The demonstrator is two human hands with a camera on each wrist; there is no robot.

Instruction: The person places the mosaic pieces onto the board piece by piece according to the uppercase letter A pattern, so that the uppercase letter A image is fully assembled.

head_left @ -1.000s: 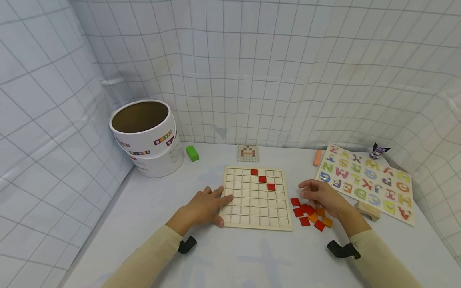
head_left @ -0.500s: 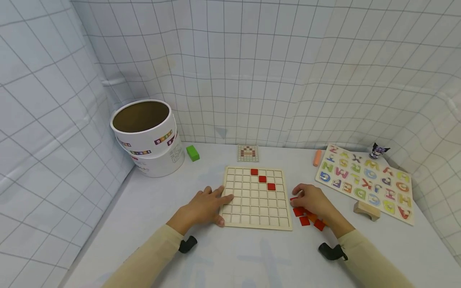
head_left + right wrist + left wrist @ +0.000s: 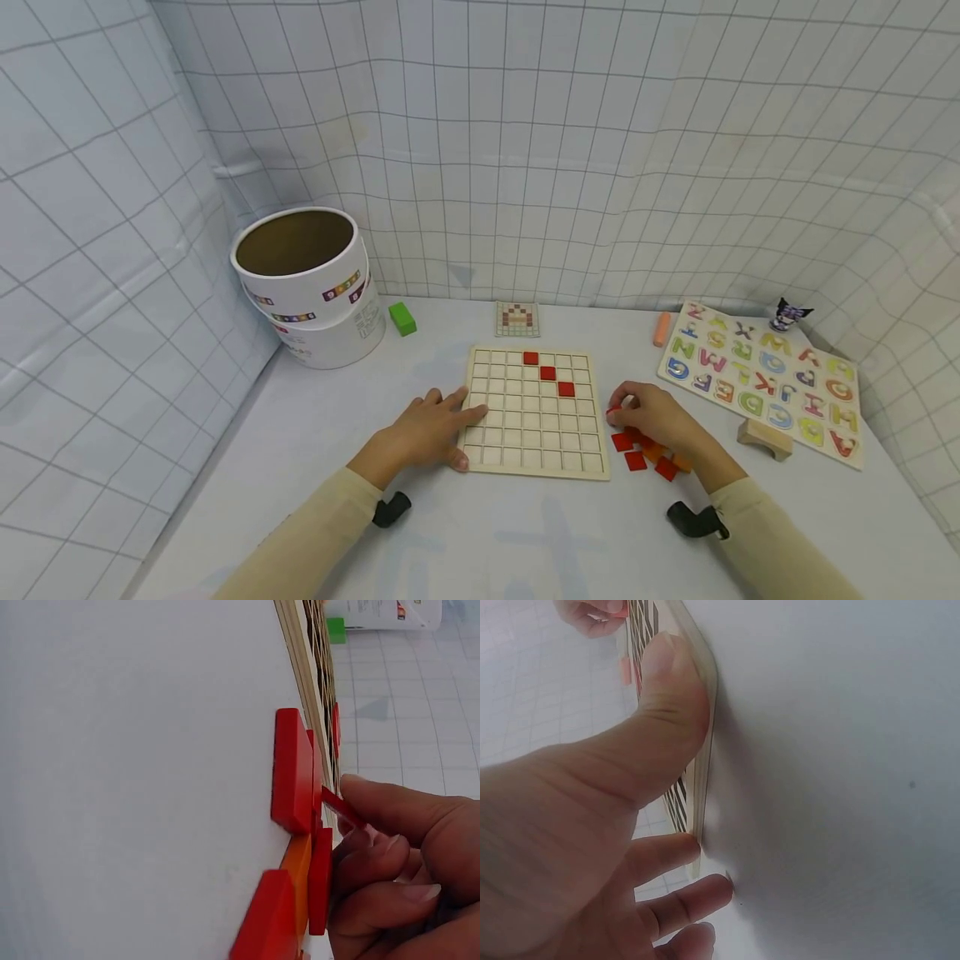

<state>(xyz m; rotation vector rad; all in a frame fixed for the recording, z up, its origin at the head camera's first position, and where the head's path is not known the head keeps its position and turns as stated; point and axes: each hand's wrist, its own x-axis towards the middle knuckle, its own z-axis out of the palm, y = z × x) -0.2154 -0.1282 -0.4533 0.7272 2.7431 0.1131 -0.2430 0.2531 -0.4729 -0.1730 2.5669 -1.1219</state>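
Head view shows the left hand (image 3: 423, 433) lying flat, fingers straight, on the left edge of the wooden grid board (image 3: 534, 412) at the middle of the frame; in the left wrist view its thumb (image 3: 667, 697) presses on the board's rim. The right hand (image 3: 656, 417) sits just right of the board, its fingers curled and pinching a red tile (image 3: 614, 411) by the edge, lifted a little off the surface (image 3: 525, 533); the right wrist view shows that tile (image 3: 341, 806) tilted between fingertip and thumb, above the loose heap of red and orange tiles (image 3: 648, 454) that lies under the palm. Three red tiles (image 3: 548, 372) already sit in a diagonal in the upper right cells of the board.

The pinch looks thin, taken on an edge only, so the tile could twist or drop back onto the heap. The heel of the right hand hangs close over the loose tiles, and a sweep toward the board could drag or scatter them. The cells look barely wider than a tile, so one brought in tilted might catch on a rib or settle in the wrong cell. If the left hand eases off, a nudge from the right could slide the board and shake the seated tiles.
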